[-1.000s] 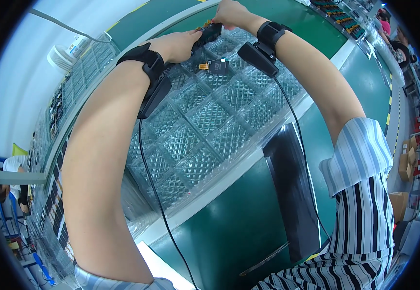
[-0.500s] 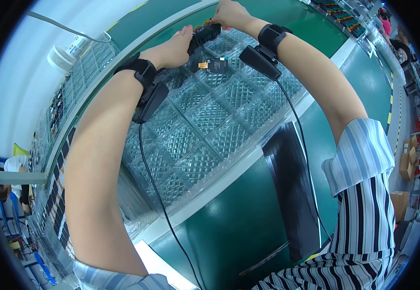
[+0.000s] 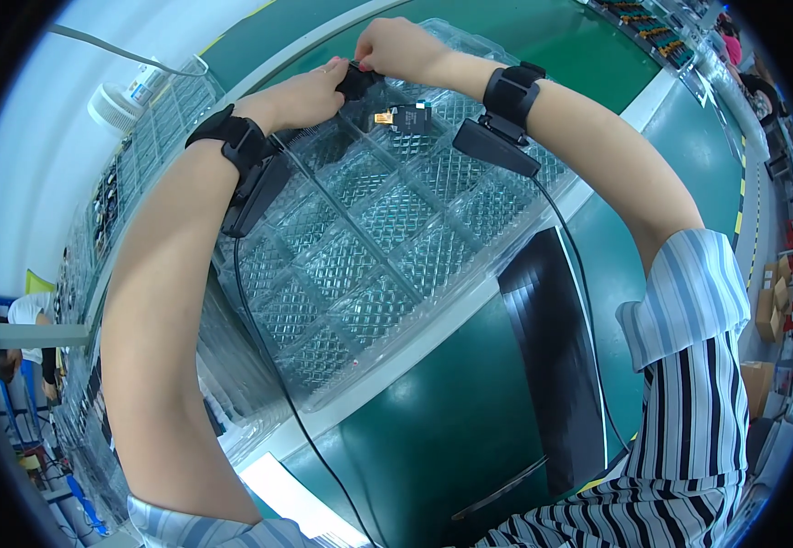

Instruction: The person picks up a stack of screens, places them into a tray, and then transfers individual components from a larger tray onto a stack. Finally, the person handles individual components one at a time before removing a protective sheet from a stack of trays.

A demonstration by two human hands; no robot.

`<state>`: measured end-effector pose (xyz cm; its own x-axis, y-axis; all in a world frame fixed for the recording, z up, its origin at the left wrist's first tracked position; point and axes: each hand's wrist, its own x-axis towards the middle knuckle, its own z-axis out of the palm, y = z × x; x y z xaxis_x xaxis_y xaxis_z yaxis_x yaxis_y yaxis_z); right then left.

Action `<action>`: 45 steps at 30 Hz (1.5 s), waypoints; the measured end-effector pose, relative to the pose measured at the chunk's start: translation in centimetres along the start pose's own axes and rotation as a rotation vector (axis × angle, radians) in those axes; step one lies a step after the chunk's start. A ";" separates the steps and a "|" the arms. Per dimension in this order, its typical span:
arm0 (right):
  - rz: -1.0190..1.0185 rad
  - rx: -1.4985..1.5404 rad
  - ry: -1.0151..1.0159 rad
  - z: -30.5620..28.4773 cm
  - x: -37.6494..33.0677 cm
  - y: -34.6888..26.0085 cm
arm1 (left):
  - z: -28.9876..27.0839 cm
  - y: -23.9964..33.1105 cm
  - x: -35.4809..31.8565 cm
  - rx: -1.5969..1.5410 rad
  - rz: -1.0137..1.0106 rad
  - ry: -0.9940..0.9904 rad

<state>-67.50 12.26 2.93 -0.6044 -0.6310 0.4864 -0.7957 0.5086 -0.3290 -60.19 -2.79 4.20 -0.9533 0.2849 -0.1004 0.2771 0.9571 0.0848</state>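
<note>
Both hands meet at the far side of a clear plastic tray with a textured, divided base. My left hand is closed at the left end of a small bundle of black parts, mostly hidden by the fingers. My right hand pinches the same bundle from the right, thumb and fingertips together. Just nearer, a small flat black part with a gold connector tab lies alone on the tray. Each wrist wears a black strap with a dark box and a cable.
The tray rests on others beside a pale rail. A black sheet lies on the green table to the right. White paper is at the near edge. Trays of parts stand far right, and a white fan far left. Other people are at the sides.
Both hands have moved left, the right one also slightly nearer. The black bundle has shifted left with them, and its orange tips no longer show. The lone black part has stayed put.
</note>
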 end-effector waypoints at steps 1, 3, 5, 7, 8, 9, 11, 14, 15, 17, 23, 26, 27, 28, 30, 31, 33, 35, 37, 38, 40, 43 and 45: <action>0.017 -0.010 -0.048 0.5 0.1 0.1 | 0.0 0.0 0.0 0.004 -0.004 -0.030; 0.054 -0.005 -0.028 1.1 0.1 0.7 | 0.2 -0.1 0.0 0.011 -0.011 -0.090; 0.110 0.005 0.031 1.5 0.2 0.4 | 0.5 -0.6 -0.1 0.010 0.005 -0.048; 0.098 0.027 0.041 1.6 -0.3 0.4 | 0.7 -1.1 -0.2 0.005 0.047 0.035; 0.091 0.048 0.049 1.6 -0.7 0.4 | 0.7 -1.2 -0.2 0.007 0.045 0.039; 0.085 0.067 0.057 1.7 -1.0 0.4 | 0.7 -1.0 -0.1 0.022 0.053 0.017; 0.037 -0.027 0.072 1.8 -1.1 0.3 | 0.7 -0.6 0.1 0.052 0.069 -0.027; -0.053 -0.210 0.098 1.9 -1.0 0.2 | 0.6 -0.2 0.1 0.030 0.052 -0.022; -0.020 -0.165 0.097 1.8 -0.7 0.2 | 0.6 -0.1 0.1 0.015 0.046 -0.022; 0.048 -0.075 0.094 1.7 -0.4 0.4 | 0.6 0.0 0.3 0.016 0.049 -0.020; 0.133 0.055 0.106 1.8 -1.0 0.3 | 0.9 -0.6 0.1 0.054 0.073 0.030; 0.157 0.130 0.096 1.7 -1.5 0.3 | 0.9 -0.5 -0.1 0.023 0.096 0.045; 0.152 0.089 0.088 1.7 -1.6 0.2 | 0.8 -0.4 -0.1 0.010 0.106 0.053; 0.147 0.049 0.080 1.7 -1.6 0.1 | 0.7 -0.4 -0.2 0.009 0.107 0.052; 0.139 0.008 0.074 1.7 -1.4 0.0 | 0.5 0.1 0.0 0.026 0.086 0.015; 0.146 0.010 0.082 1.7 -1.3 -0.1 | 0.4 0.2 0.0 0.034 0.074 -0.003; 0.159 0.017 0.096 1.9 -1.0 -0.3 | 0.6 0.0 0.1 0.028 0.081 0.020; 0.171 0.040 0.102 2.2 -0.9 0.0 | 0.7 0.0 0.0 0.014 0.100 0.065; 0.191 0.081 0.121 2.4 -0.7 0.3 | 0.8 -0.2 -0.1 0.022 0.089 0.035; 0.193 0.083 0.118 2.5 -0.4 0.4 | 0.8 -0.2 -0.1 0.031 0.080 0.009; 0.091 0.069 0.108 2.3 0.1 0.9 | 0.8 -0.1 -0.1 0.044 0.072 -0.014; 0.069 0.072 0.093 2.1 0.4 1.6 | 0.6 0.2 0.2 0.104 0.076 -0.011; 0.118 0.107 0.072 2.3 0.5 1.0 | 0.9 -0.1 0.0 0.107 0.088 0.006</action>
<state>-68.73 11.13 1.00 -0.6924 -0.5249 0.4951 -0.7215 0.5091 -0.4693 -60.17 -2.85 3.34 -0.9254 0.3677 -0.0916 0.3703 0.9288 -0.0128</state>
